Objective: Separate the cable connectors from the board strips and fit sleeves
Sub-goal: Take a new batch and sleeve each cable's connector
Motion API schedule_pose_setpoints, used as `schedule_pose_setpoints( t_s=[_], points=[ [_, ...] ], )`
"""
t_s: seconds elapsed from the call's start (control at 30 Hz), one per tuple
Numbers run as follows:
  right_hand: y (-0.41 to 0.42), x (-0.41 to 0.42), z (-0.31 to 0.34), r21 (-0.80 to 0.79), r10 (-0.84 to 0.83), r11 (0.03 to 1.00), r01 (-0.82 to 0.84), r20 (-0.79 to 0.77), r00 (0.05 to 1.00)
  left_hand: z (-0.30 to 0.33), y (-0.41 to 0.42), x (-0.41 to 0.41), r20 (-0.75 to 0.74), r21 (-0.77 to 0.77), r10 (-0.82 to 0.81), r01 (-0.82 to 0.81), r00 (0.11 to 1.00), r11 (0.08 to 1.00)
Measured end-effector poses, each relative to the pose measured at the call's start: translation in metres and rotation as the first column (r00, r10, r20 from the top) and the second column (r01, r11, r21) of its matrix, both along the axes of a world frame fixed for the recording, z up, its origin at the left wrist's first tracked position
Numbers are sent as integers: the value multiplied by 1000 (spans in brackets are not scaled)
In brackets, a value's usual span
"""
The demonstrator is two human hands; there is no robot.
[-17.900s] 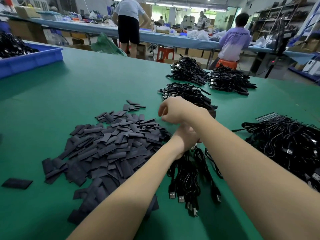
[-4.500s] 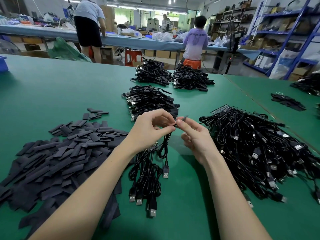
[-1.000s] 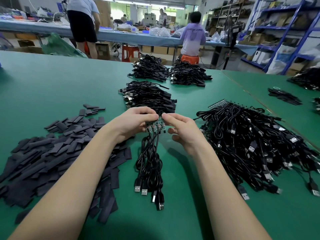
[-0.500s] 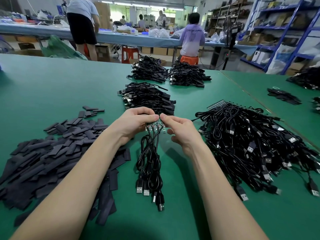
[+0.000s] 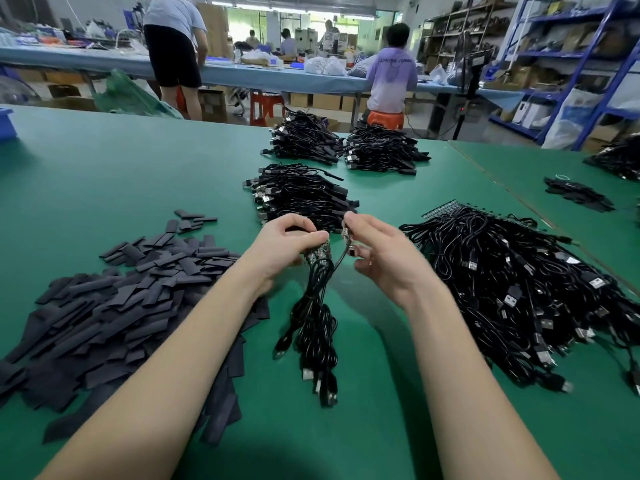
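Observation:
My left hand [image 5: 287, 249] grips a short green board strip [image 5: 318, 252] with several black cables soldered to it. My right hand [image 5: 379, 252] pinches a single connector board [image 5: 347, 237] just right of the strip, a small gap between them. The bundle of black USB cables [image 5: 317, 327] hangs from both hands down onto the green table [image 5: 104, 174]. A heap of flat dark sleeves [image 5: 114, 310] lies to the left, under my left forearm.
A large tangle of cables on board strips [image 5: 519, 289] lies at the right. Three piles of cables [image 5: 298, 195] sit farther back in the middle. A blue bin corner [image 5: 7, 123] is at far left. People work at a bench behind.
My right hand has pulled to the right and broken one connector board off the strip; half a second ago both hands held the strip together. The cable bundle has lifted slightly.

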State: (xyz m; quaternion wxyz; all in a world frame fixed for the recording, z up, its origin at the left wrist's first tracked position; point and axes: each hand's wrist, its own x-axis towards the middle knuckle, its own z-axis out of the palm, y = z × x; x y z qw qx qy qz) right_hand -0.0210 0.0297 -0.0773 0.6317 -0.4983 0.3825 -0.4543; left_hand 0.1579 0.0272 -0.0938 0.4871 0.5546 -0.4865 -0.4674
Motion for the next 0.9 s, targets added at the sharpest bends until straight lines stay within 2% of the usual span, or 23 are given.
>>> schedule_pose_setpoints(
  t_s=[0.03,0.1,0.2,0.23,0.27,0.3,0.33,0.37,0.4,0.43,0.5,0.57,0.7,0.9],
  points=[
    [1,-7,4,-50,17,999,-19,-44,999,-5,-2,-2,80,-65,90,-85,993,994],
    [5,-16,12,-160,50,985,-70,-130,990,-15,-4,-6,228,-187,183,-142,956,972],
    [8,-17,24,-281,-14,957,-72,-293,956,-24,-3,-8,533,-304,224,-62,816,951],
    [8,-15,26,-302,-57,952,-46,-321,945,-23,-4,-8,601,-342,234,-19,764,940],
    [8,-11,27,-311,-105,950,-3,-330,938,-20,-4,-7,615,-363,234,7,753,932],
    [7,-8,26,-304,-153,951,53,-316,936,-14,-4,-7,561,-355,205,9,802,935],
    [7,-4,24,-274,-197,954,117,-285,938,-7,-4,-8,428,-294,127,5,895,956],
    [6,0,21,-225,-236,957,182,-242,941,0,-3,-9,226,-187,2,42,974,981],
    [5,3,18,-158,-268,958,240,-191,944,7,-1,-12,16,-77,-123,124,992,989],
    [5,5,15,-85,-288,957,279,-129,949,12,1,-14,-147,-17,-212,212,966,977],
    [6,9,11,38,-297,954,297,-1,955,13,4,-18,-285,-7,-289,300,914,954],
    [6,10,6,84,-298,952,295,29,954,10,6,-20,-285,-15,-274,282,918,959],
    [4,6,0,23,-295,953,302,-152,943,2,5,-22,-278,31,-221,239,935,971],
    [6,3,5,-53,-282,958,282,-351,893,-6,10,-26,-98,-5,-167,168,981,986]
  ],
)
